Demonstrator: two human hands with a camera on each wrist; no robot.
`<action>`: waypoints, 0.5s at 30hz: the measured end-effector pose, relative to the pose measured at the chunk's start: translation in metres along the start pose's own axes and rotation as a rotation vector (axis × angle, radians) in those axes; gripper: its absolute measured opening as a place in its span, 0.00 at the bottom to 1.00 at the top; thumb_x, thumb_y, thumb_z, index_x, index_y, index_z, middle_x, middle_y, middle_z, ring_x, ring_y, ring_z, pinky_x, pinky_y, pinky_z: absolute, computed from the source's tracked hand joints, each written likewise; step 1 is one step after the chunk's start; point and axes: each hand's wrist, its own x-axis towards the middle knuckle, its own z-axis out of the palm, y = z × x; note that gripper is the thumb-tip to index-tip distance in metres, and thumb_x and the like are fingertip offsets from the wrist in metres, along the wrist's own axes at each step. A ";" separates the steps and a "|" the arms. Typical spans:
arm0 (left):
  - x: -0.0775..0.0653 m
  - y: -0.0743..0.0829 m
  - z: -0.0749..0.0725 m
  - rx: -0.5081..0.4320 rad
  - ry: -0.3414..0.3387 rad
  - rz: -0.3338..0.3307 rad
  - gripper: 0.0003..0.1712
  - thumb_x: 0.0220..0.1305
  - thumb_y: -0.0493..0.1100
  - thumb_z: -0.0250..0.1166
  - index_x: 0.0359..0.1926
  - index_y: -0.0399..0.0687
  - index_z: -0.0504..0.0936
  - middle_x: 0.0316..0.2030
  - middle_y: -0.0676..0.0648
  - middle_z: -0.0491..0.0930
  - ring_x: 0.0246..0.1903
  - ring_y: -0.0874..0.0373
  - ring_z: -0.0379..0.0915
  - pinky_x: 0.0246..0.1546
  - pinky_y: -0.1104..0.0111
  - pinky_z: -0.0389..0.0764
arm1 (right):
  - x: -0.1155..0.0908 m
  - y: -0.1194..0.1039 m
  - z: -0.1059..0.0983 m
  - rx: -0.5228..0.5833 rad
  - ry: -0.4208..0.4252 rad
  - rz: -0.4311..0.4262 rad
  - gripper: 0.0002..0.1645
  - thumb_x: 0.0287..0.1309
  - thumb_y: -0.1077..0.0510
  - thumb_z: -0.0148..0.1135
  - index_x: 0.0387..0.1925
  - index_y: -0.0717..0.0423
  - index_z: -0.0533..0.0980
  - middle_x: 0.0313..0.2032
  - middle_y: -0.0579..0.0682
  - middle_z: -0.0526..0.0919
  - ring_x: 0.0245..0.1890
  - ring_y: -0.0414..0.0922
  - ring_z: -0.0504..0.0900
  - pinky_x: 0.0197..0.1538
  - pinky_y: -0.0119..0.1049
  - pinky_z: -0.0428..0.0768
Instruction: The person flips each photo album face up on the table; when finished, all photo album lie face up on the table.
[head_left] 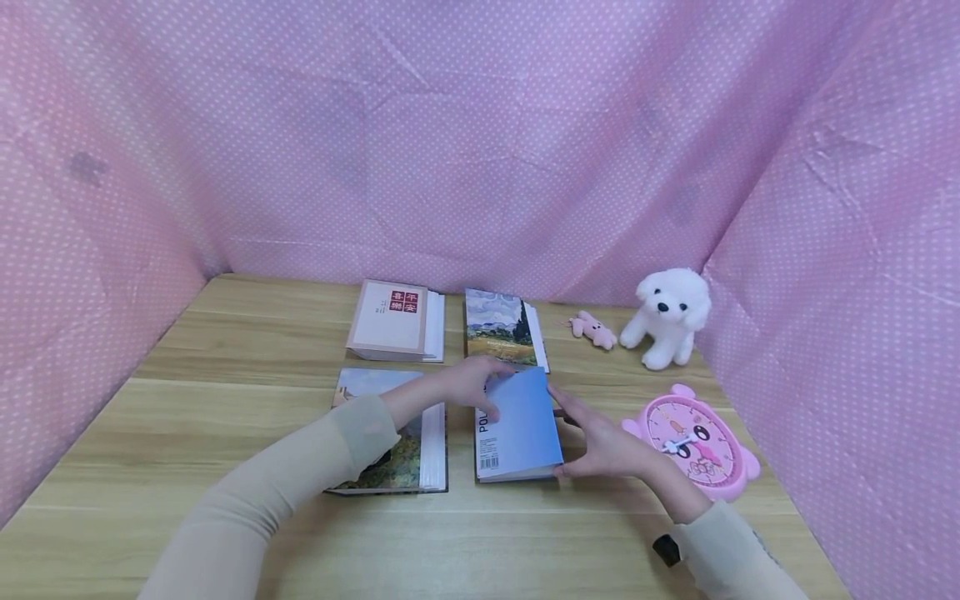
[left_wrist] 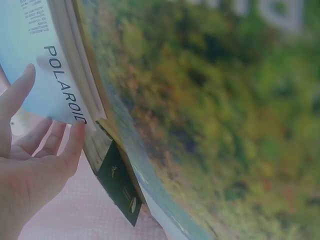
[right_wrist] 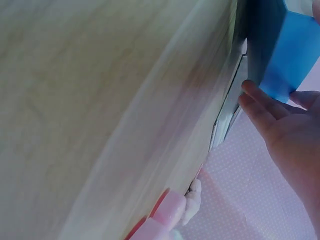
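A blue-and-white photo album marked POLAROID lies at the front right of a group of albums. My left hand holds its upper left part, thumb on the cover and fingertips at the top edge, as the left wrist view shows. At its right side, my right hand grips the edge, thumb near the lower corner and fingers near the upper one. Under my left forearm lies an album with a painted landscape cover, partly hidden. Behind the blue album is another painted-landscape album.
A pale album with red square characters lies at the back left. Toward the right are a small pink plush, a white toy dog and a pink clock. Pink dotted cloth surrounds the wooden table.
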 end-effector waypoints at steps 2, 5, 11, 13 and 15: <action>0.000 0.000 -0.001 -0.015 0.009 0.002 0.46 0.45 0.47 0.77 0.65 0.43 0.68 0.61 0.44 0.72 0.57 0.50 0.69 0.58 0.62 0.72 | 0.001 -0.002 -0.001 0.013 0.011 -0.009 0.68 0.40 0.40 0.75 0.74 0.46 0.42 0.72 0.56 0.50 0.62 0.55 0.69 0.62 0.53 0.70; -0.001 0.000 -0.003 -0.034 0.028 0.016 0.45 0.45 0.47 0.77 0.64 0.43 0.69 0.59 0.44 0.72 0.55 0.51 0.71 0.56 0.62 0.74 | 0.002 -0.006 -0.002 0.011 0.042 -0.038 0.67 0.41 0.43 0.75 0.74 0.47 0.44 0.72 0.58 0.49 0.61 0.56 0.71 0.60 0.53 0.72; -0.003 0.001 -0.008 -0.146 0.065 0.058 0.43 0.47 0.44 0.76 0.64 0.39 0.68 0.58 0.43 0.73 0.55 0.50 0.72 0.56 0.62 0.75 | 0.005 -0.015 -0.004 0.047 0.090 -0.089 0.63 0.43 0.51 0.74 0.74 0.47 0.46 0.73 0.56 0.48 0.61 0.58 0.70 0.59 0.48 0.75; -0.005 0.003 -0.009 -0.164 0.078 0.050 0.43 0.48 0.44 0.75 0.65 0.40 0.67 0.58 0.43 0.73 0.54 0.50 0.72 0.55 0.61 0.76 | 0.006 -0.016 -0.005 0.060 0.105 -0.110 0.61 0.43 0.53 0.74 0.74 0.48 0.47 0.72 0.56 0.48 0.62 0.59 0.68 0.59 0.46 0.75; -0.005 0.003 -0.010 -0.186 0.086 0.038 0.44 0.49 0.44 0.75 0.66 0.42 0.66 0.59 0.44 0.72 0.54 0.49 0.72 0.55 0.62 0.76 | 0.007 -0.018 -0.005 0.073 0.115 -0.134 0.60 0.43 0.54 0.74 0.73 0.50 0.48 0.72 0.56 0.49 0.64 0.59 0.66 0.59 0.46 0.75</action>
